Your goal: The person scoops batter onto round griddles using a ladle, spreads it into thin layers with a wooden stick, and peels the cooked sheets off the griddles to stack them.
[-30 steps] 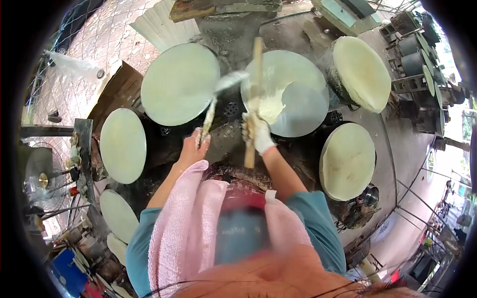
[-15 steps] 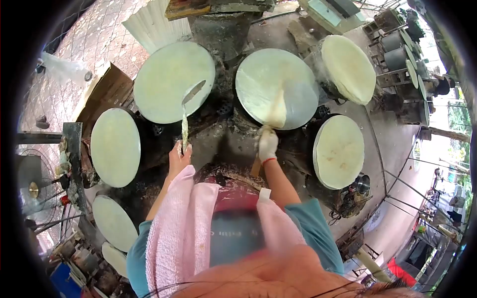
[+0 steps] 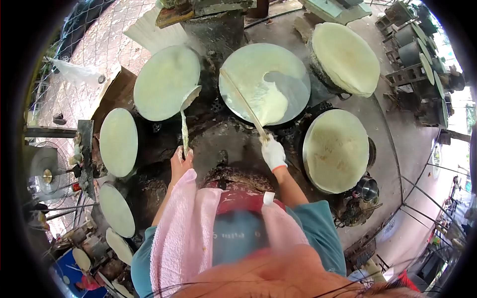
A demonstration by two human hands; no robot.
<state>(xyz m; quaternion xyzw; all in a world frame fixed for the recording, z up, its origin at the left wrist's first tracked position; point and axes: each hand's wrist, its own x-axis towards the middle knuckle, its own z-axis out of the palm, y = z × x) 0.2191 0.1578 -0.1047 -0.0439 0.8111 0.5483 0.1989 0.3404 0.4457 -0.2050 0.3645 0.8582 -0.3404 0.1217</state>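
Note:
Bare, my left hand (image 3: 181, 162) is closed round the batter-coated handle of a ladle (image 3: 191, 97), whose bowl is at the right edge of the left round griddle (image 3: 167, 82). My right hand (image 3: 274, 153), in a white glove, grips a long wooden stick (image 3: 243, 101). The stick slants up and left across the centre griddle (image 3: 298, 102). Pale batter (image 3: 273, 103) lies on that griddle, thicker near its lower middle, and a grey patch of bare metal shows at its right side.
More round griddles with pale sheets stand at the upper right (image 3: 345, 58), lower right (image 3: 336, 151) and left (image 3: 119, 142). A metal cup (image 3: 367, 187) sits by the lower right one. At the far left is a fan (image 3: 47, 174). A pink towel (image 3: 174, 233) hangs over my chest.
The stick has swung to the left over the centre griddle, and the batter's thick part has changed shape. The ladle's bowl has turned and lies nearer the left griddle's right edge.

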